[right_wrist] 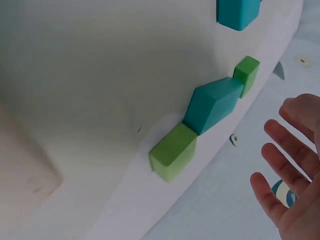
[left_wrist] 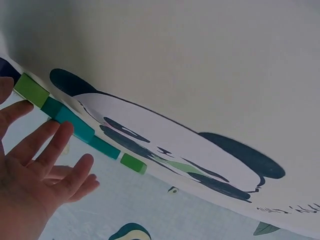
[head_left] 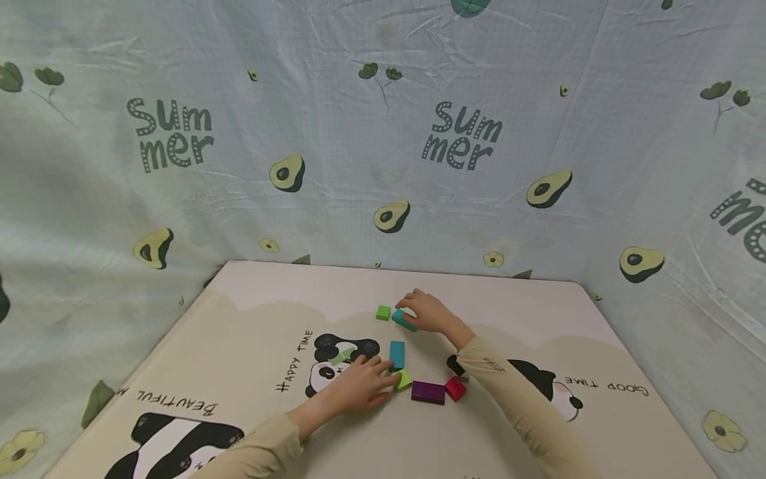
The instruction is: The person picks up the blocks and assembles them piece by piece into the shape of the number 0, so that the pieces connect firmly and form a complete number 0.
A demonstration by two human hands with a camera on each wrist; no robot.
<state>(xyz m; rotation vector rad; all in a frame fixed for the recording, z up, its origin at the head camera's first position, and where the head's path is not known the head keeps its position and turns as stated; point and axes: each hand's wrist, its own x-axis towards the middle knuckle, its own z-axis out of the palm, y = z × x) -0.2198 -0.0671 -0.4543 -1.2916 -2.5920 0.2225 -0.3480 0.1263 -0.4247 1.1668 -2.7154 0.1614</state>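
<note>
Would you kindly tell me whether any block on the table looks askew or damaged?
I see no damage. The red block and lime block sit angled to the purple block between them, perhaps deliberately.

The right hand [head_left: 426,311] partly covers a teal block [head_left: 400,319].

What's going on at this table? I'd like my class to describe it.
Someone is handling coloured blocks on a table. The left grip is at the lime block and blue block, fingers relaxed. The right grip is over the teal block, fingers loosely bent; whether they touch it is unclear. The green block lies beside the teal one. Nearer the camera, the purple block lies next to the red block.
</note>
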